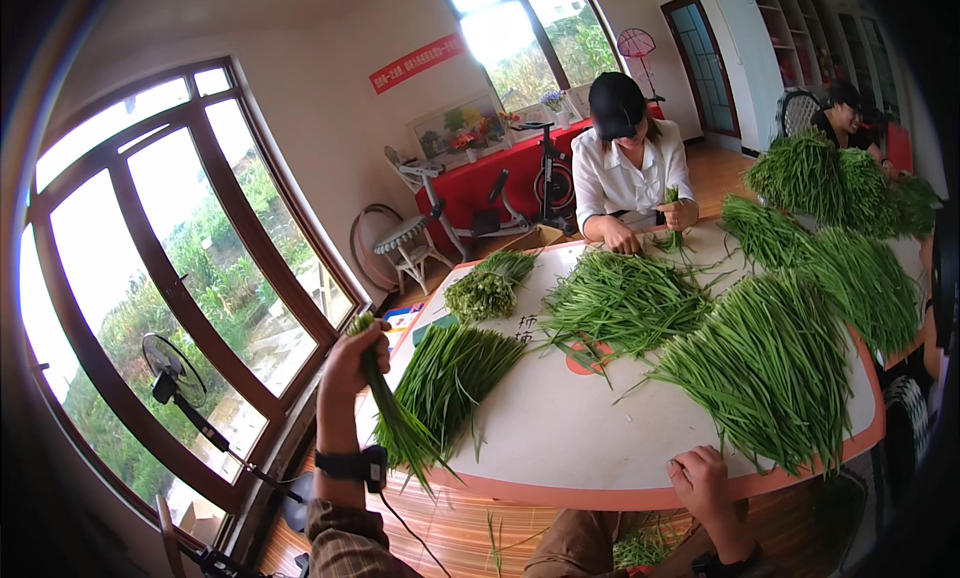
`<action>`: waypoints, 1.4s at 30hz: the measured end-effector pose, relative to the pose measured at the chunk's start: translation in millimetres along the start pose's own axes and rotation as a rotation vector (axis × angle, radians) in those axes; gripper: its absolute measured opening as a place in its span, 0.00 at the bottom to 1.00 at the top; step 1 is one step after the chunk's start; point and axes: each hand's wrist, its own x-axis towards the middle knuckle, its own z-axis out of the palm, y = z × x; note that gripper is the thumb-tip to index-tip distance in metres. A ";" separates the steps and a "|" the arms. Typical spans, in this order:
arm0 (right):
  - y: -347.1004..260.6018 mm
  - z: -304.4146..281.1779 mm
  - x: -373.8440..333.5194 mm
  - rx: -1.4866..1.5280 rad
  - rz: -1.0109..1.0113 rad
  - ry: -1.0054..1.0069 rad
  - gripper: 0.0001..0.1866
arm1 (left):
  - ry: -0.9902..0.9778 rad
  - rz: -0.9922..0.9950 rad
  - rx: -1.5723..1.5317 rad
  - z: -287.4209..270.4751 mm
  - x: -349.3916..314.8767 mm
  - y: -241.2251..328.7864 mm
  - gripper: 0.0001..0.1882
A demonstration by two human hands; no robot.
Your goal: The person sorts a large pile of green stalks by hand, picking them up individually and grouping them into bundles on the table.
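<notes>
My left hand (352,362) is raised at the table's left edge, shut around the cut ends of a thin bunch of green chive stalks (398,418) that hangs down and fans out below my wrist. A black band sits on that wrist. My right hand (700,481) rests at the near edge of the white table (570,438), fingers curled with nothing visible in them, just below a large heap of chives (770,368). A smaller laid-out bundle of chives (450,373) lies on the table beside my left hand.
More chive heaps (625,298) cover the table's middle and right, and a trimmed bunch (485,290) lies at the far left. A person in a white shirt and black cap (625,168) sits opposite holding stalks. Another person (845,113) sits far right. A fan (172,373) stands by the window.
</notes>
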 end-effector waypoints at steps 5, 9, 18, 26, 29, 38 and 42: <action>-0.7 -11.3 4.2 0.027 0.027 -0.007 0.05 | 0.215 -0.148 0.357 -68.3 68.2 18.1 0.08; 5.4 -3.1 5.9 0.044 0.036 -0.013 0.05 | 0.226 -0.285 0.498 -100.9 133.1 -38.2 0.08; 5.8 1.7 4.6 0.070 0.103 0.034 0.04 | 0.322 -0.180 1.459 -111.0 218.7 -123.6 0.14; 9.9 -3.8 7.0 0.074 0.131 0.045 0.03 | 0.201 -0.355 1.493 -61.2 214.4 -114.4 0.31; 7.0 -4.5 6.6 0.094 0.139 0.028 0.03 | 0.206 -0.311 1.507 -70.8 208.6 -110.5 0.33; 3.6 -6.2 9.2 0.096 0.157 0.027 0.03 | 0.311 -0.157 1.302 -83.2 198.5 -145.5 0.47; 5.9 -5.6 8.9 0.109 0.140 0.037 0.03 | 0.547 -0.276 1.355 -68.5 198.4 -194.6 0.42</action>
